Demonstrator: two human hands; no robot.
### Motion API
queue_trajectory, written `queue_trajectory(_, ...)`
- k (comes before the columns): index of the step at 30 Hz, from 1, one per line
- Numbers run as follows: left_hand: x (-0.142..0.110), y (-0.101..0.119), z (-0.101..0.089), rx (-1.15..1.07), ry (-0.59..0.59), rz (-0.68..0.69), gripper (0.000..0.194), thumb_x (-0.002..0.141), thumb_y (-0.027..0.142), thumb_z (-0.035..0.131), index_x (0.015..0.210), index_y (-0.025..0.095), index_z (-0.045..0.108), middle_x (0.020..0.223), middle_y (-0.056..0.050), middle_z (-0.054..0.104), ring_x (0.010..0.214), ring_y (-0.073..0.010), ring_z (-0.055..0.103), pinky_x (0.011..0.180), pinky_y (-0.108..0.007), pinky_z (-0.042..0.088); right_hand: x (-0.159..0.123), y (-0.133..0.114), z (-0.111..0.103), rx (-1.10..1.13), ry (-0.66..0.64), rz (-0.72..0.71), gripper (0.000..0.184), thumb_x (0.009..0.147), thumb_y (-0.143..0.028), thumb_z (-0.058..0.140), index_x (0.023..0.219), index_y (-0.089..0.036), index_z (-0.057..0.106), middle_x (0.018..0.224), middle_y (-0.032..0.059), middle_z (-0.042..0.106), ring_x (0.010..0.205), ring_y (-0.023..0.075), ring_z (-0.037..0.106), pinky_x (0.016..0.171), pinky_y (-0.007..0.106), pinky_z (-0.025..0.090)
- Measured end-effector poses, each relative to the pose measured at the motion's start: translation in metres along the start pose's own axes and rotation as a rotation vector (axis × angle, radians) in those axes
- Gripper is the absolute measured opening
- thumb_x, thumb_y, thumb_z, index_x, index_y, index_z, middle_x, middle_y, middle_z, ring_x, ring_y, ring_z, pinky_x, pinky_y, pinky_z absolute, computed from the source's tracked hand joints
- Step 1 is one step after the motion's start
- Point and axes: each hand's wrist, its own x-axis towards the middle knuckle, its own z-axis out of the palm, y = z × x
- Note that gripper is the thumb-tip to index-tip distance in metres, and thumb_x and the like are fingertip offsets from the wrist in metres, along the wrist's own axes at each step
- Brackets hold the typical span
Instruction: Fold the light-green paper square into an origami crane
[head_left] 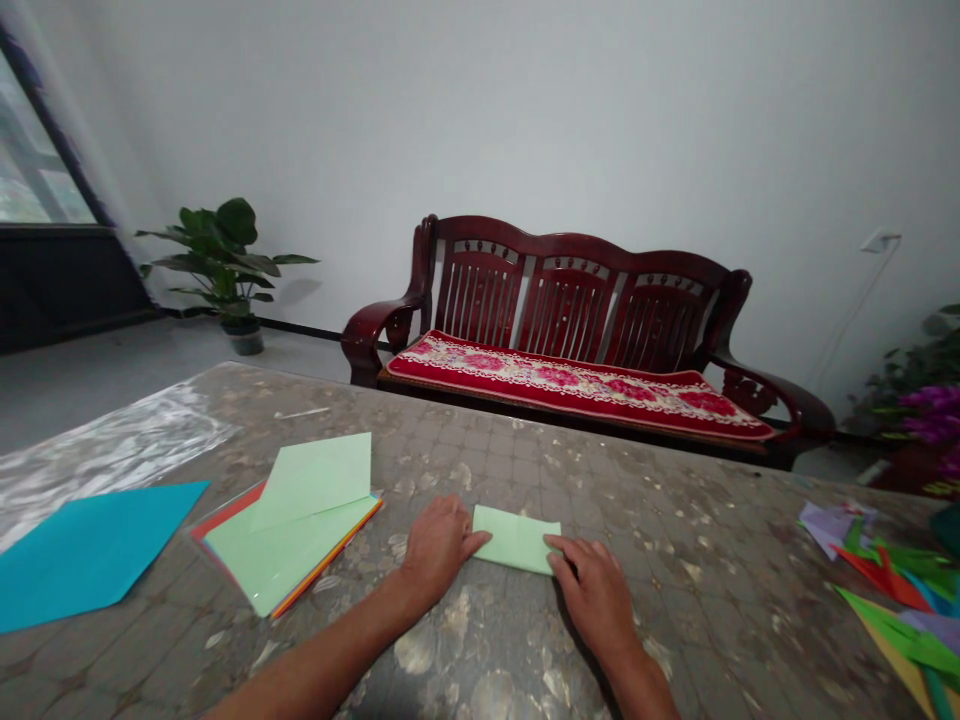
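Note:
A light green sheet of paper [514, 540], folded into a narrow rectangle, lies on the patterned tabletop between my hands. A faint crease runs down near its middle. My left hand [439, 545] is at its left end, fingers curled and the thumb resting on the paper's lower left corner. At the right end, my right hand [596, 590] grips the edge with the index finger on top and the thumb close to the lower corner. The undersides of my fingers are hidden.
A stack of coloured paper [277, 555] lies left of my left hand, with a loose light green sheet [319, 475] on it. Farther left are a blue sheet [90, 550] and clear plastic wrap [127, 440]. Folded colourful paper pieces [892, 580] sit at right. A wooden bench [570, 300] stands behind the table.

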Motion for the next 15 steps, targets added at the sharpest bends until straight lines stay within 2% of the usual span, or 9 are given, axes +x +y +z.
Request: queue_trajectory(15,0.0001,0.0047,-0.0047,0.059,-0.013,-0.012,0.032,0.091,0.043,0.057,0.075,0.018,0.068,0.092,-0.009,0.066,0.09,-0.0259,0.06,0.079,-0.034,0.042,0.0025,-0.0006,0.0075,-0.119,-0.008,0.008,0.027,0.092,-0.025,0.05,0.107,-0.028,0.073,0.092,0.0038,0.073,0.088,0.0236,0.062,0.079,0.035,0.042)
